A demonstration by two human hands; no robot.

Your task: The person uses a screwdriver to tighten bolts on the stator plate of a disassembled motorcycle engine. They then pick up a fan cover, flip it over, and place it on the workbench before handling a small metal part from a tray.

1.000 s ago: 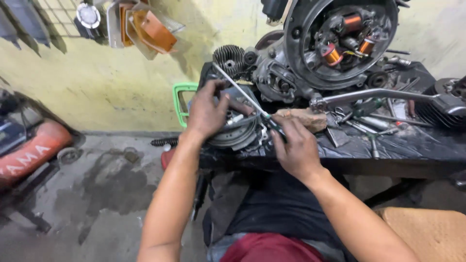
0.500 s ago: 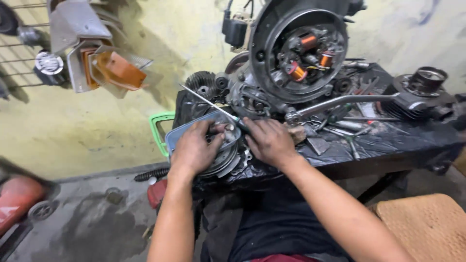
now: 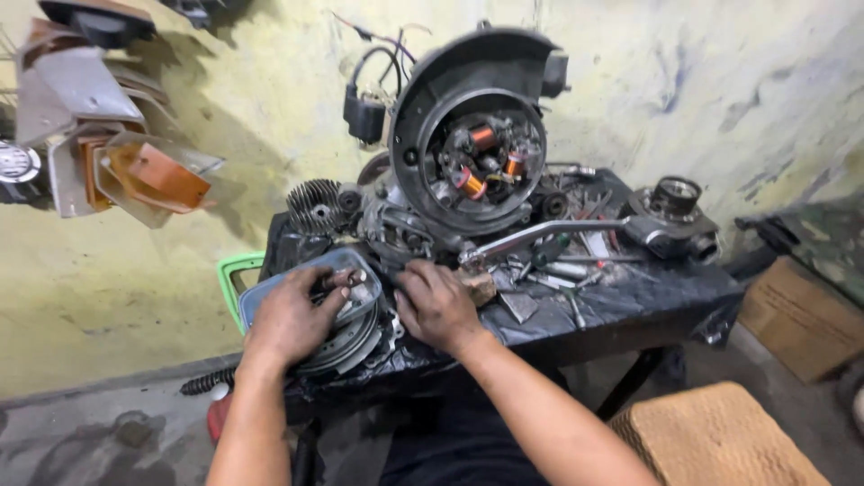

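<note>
The left hand [image 3: 292,317] lies in a clear plastic tray [image 3: 270,292] at the near left corner of the black-covered workbench [image 3: 630,301], its fingertips pinched around small metal parts [image 3: 353,286] at the tray's right end. The right hand [image 3: 436,304] rests palm-down just beside the tray, fingers loosely curled and gripping nothing visible, below the engine's stator housing [image 3: 477,162]. The parts lie between both hands, nearer the left.

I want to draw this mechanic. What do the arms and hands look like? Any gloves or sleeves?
No gloves and no sleeves in view: both forearms are bare. The left hand and right hand are smudged with dark grease. No watch, rings or bands show.
</note>
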